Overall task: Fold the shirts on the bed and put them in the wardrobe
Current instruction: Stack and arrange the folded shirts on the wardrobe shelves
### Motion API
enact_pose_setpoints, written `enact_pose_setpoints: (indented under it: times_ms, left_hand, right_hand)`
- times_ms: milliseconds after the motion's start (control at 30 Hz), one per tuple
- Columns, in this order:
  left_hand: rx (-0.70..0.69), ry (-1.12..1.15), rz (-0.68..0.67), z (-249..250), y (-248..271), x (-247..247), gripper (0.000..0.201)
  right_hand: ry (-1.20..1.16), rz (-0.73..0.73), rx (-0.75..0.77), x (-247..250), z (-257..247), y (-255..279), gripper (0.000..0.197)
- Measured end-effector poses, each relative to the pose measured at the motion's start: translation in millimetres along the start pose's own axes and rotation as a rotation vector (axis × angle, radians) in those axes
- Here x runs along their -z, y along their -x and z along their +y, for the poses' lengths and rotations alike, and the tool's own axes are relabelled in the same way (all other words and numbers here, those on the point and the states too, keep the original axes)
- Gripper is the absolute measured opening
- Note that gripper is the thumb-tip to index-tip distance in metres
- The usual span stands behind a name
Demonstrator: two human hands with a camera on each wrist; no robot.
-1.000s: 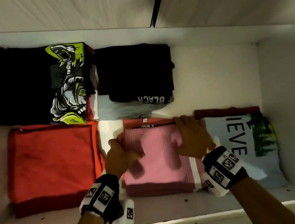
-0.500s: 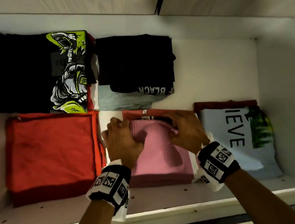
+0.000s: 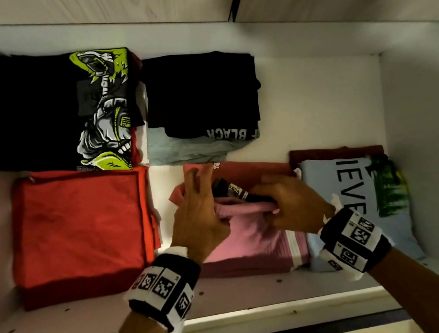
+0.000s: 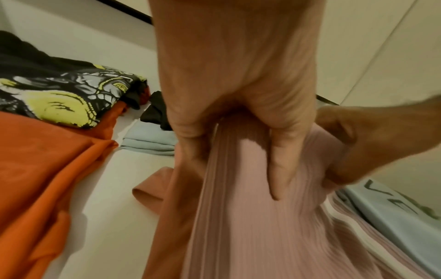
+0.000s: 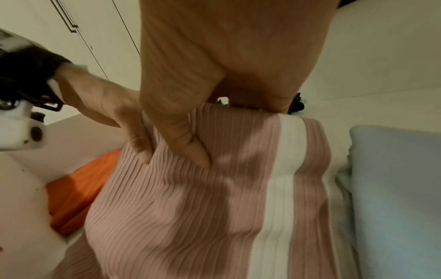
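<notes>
A folded pink ribbed shirt (image 3: 254, 236) with a white stripe tops the middle pile at the front of the wardrobe shelf (image 3: 235, 295). Both hands are at its far edge, which is lifted and bunched. My left hand (image 3: 198, 217) pinches the edge, thumb on the ribbed cloth (image 4: 250, 236), fingers reaching over behind it. My right hand (image 3: 289, 204) grips the same edge, with its fingers curled over the edge and its thumb on top (image 5: 190, 207). Behind the raised edge a black collar with a label (image 3: 234, 190) shows, over a salmon shirt (image 3: 256, 168).
An orange-red pile (image 3: 77, 229) lies to the left and a light blue printed shirt (image 3: 341, 183) to the right. Behind them are a black graphic shirt (image 3: 56, 113) and a black shirt (image 3: 199, 93) on a grey-blue one. White cupboard walls (image 3: 428, 144) close the sides.
Both hands have drawn together at the pink shirt's far edge and pulled it up and back. This uncovered the black collar and label beneath.
</notes>
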State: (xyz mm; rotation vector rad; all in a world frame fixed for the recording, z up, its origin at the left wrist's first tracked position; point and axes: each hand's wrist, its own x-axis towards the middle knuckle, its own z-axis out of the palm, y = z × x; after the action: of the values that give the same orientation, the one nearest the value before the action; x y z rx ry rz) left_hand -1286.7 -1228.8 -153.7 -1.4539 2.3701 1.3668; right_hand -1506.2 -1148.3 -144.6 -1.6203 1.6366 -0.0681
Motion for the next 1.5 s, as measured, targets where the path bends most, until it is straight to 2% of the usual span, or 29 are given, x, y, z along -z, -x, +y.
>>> enact_pose_setpoints:
  times_ms: [33, 133, 200, 267, 333, 433, 500, 533, 567, 667, 733, 833, 933, 1033, 1100, 1167, 1200, 1267, 1367, 1500]
  left_hand:
    - [-0.007, -0.017, -0.073, -3, -6, 2, 0.094]
    - [0.005, 0.012, -0.28, -8, -18, 6, 0.053]
    - [-0.006, 0.009, -0.283, -11, -17, 8, 0.041]
    - [-0.101, -0.065, -0.223, -14, -16, 3, 0.039]
    - [-0.143, -0.009, -0.225, -14, -13, 1, 0.037]
    - [-0.081, 0.248, -0.349, -8, -9, 4, 0.048]
    - [0.025, 0.316, -0.458, -8, -7, 4, 0.077]
    - [0.068, 0.315, -0.521, -9, -5, 3, 0.093]
    - [0.094, 0.282, -0.585, -9, -4, 3, 0.102]
    - [0.08, 0.157, -0.688, -8, -1, 2, 0.085]
    - [0.087, 0.165, -0.64, -6, 0, 4, 0.071]
    - [0.036, 0.228, -0.501, -1, 3, 11, 0.051]
    - [0.049, 0.329, -0.461, 5, 10, 17, 0.037]
    - [0.079, 0.507, -0.458, 19, 14, 33, 0.044]
    - [0.101, 0.627, -0.388, 40, 8, 54, 0.045]
    - [0.132, 0.724, -0.244, 63, -9, 73, 0.055]
    - [0.134, 0.774, -0.176, 79, -21, 82, 0.056]
    - [0.114, 0.899, -0.091, 109, -52, 92, 0.038]
    - [0.17, 1.004, -0.114, 147, -106, 93, 0.026]
    - [0.249, 1.084, -0.123, 165, -177, 63, 0.038]
  right_hand:
    - [0.014, 0.004, 0.021, 0, -2, 2, 0.058]
    - [0.019, -0.01, 0.031, -3, -2, 6, 0.063]
    - [0.054, -0.07, 0.002, -4, 0, 7, 0.075]
    - [0.087, -0.132, -0.042, -5, 0, 5, 0.085]
    - [0.102, -0.177, -0.085, -4, -5, 1, 0.077]
    - [0.166, -0.237, -0.094, 1, -12, 1, 0.047]
    - [0.188, -0.261, -0.076, 2, -15, 6, 0.043]
    - [0.178, -0.277, -0.068, 2, -17, 10, 0.044]
    - [0.161, -0.309, -0.072, 0, -19, 14, 0.049]
    - [0.241, -0.436, -0.116, 0, -27, 22, 0.083]
    - [0.355, -0.431, -0.141, 6, -26, 21, 0.083]
    - [0.425, -0.469, -0.149, 18, -12, 16, 0.054]
    - [0.252, -0.473, -0.209, 24, 10, 21, 0.037]
    - [-0.015, -0.467, -0.23, 55, 17, 23, 0.034]
    - [-0.156, -0.424, -0.23, 93, 14, 26, 0.029]
    - [-0.264, -0.32, -0.283, 136, 12, 29, 0.031]
    - [-0.304, -0.253, -0.329, 157, 16, 30, 0.026]
    - [-0.33, -0.134, -0.398, 198, 25, 27, 0.02]
    - [-0.368, 0.017, -0.501, 241, 53, 15, 0.022]
    - [-0.602, 0.343, -0.659, 259, 115, -11, 0.033]
